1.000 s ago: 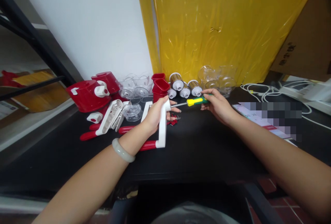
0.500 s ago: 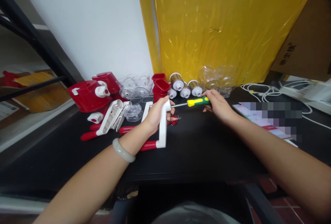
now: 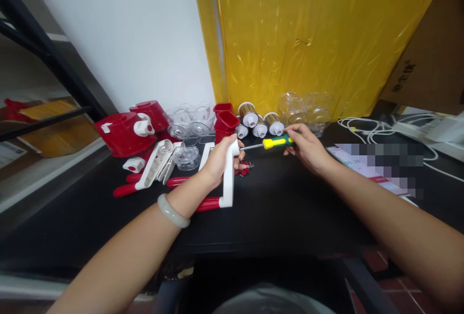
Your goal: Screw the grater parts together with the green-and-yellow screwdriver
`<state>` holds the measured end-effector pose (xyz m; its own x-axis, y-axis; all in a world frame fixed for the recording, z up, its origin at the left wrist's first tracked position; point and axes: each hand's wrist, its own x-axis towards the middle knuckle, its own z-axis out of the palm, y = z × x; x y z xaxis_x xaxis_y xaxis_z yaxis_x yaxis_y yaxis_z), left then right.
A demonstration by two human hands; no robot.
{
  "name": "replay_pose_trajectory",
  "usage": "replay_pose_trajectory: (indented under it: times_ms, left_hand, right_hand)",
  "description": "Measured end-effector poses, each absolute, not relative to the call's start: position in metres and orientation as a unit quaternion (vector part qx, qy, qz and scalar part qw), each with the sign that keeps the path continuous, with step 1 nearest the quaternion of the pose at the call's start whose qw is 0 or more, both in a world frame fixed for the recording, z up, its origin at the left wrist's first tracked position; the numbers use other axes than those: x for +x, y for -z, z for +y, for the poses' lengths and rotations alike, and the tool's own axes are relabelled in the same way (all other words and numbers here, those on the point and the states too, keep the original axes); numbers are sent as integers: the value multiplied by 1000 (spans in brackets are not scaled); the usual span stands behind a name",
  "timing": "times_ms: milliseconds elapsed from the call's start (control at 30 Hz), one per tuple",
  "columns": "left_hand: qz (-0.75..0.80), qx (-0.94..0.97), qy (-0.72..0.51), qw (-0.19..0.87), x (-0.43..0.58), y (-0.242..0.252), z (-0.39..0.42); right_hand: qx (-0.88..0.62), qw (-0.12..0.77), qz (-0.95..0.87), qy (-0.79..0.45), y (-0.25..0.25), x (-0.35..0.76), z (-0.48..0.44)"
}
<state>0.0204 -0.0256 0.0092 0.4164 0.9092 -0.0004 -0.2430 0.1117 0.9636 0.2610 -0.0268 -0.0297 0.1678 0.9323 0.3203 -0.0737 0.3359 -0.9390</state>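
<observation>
My left hand [image 3: 217, 160] is closed around the upper end of a white crank handle [image 3: 228, 181] with a red grip [image 3: 209, 204]. In my right hand [image 3: 306, 145] is a yellow and green screwdriver [image 3: 274, 143], held by the rear of its handle. Its metal shaft lies level, and its tip meets the round white end of the crank, where the exact contact is hidden. Behind my left wrist lies another white crank handle with a red grip [image 3: 177, 181]. Small red parts [image 3: 243, 169] sit by my left fingers.
Red housings [image 3: 121, 132], more crank handles [image 3: 152, 166] and a clear round part [image 3: 186, 157] stand at left. Red chutes [image 3: 225, 123], several grater drums [image 3: 248, 114] and clear plastic parts [image 3: 308, 111] line the back. White cables [image 3: 373, 127] and a blurred screen [image 3: 377, 166] are at right.
My right fingers have shifted slightly on the screwdriver handle. The crank handle and my left hand stay practically where they were.
</observation>
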Motion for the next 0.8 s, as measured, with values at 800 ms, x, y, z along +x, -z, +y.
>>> replay_pose_trajectory:
  times_ms: [800]
  left_hand:
    - [329, 506, -434, 668, 21, -9, -26]
  right_hand:
    - [-439, 620, -530, -377, 30, 263, -25]
